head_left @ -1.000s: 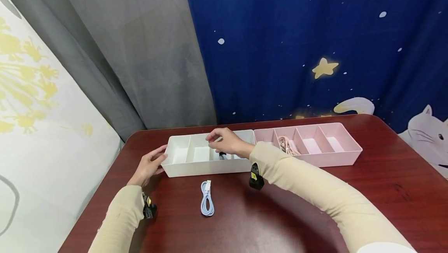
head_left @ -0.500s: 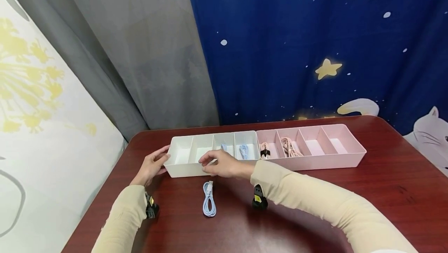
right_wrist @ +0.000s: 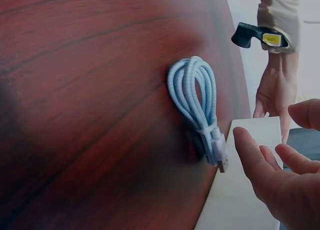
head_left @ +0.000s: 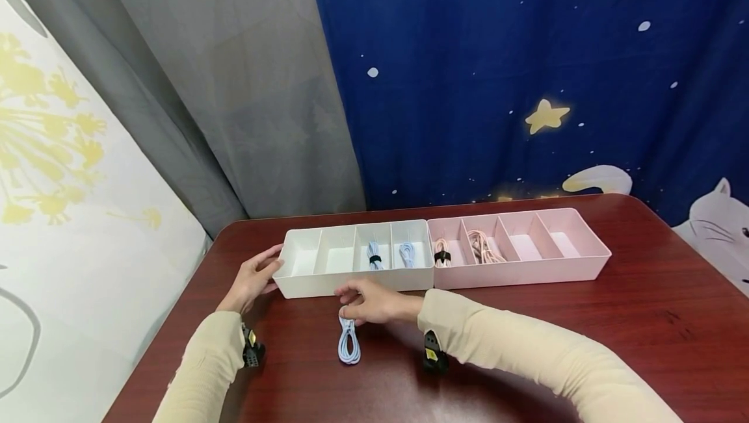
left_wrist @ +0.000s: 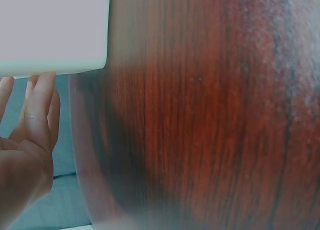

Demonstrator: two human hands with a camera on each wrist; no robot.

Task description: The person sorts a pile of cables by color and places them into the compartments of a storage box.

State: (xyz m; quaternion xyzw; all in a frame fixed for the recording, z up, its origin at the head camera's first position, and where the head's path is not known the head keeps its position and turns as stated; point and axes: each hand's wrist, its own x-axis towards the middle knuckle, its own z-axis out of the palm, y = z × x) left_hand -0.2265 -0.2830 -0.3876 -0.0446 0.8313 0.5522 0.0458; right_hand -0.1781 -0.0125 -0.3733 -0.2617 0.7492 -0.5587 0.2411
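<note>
A coiled light-blue USB cable [head_left: 348, 346] lies on the table in front of the white divided box [head_left: 328, 285]. My right hand [head_left: 374, 302] hovers over the cable's plug end, fingers loosely bent and parted. Seen from the right wrist, the fingers of that hand [right_wrist: 280, 175] hold nothing, and the white plug [right_wrist: 219, 151] shows beside them. At the box's left end rests my left hand [head_left: 250, 281], its fingertips against the end wall. The left wrist view shows the fingers [left_wrist: 37, 110] of that hand nearly straight, touching the box.
Two compartments of the white box hold blue cables, one cable [head_left: 374, 256] with a black strap, the other cable [head_left: 407, 254] without. A pink divided box [head_left: 526, 271] adjoins it on the right, with pink cables [head_left: 483, 247] inside. Curtains [head_left: 497, 85] hang behind the table [head_left: 643, 319].
My right hand has come out of the white box, leaving the strapped blue cable inside, and moved toward me to the loose cable. My left hand has stayed at the box's end.
</note>
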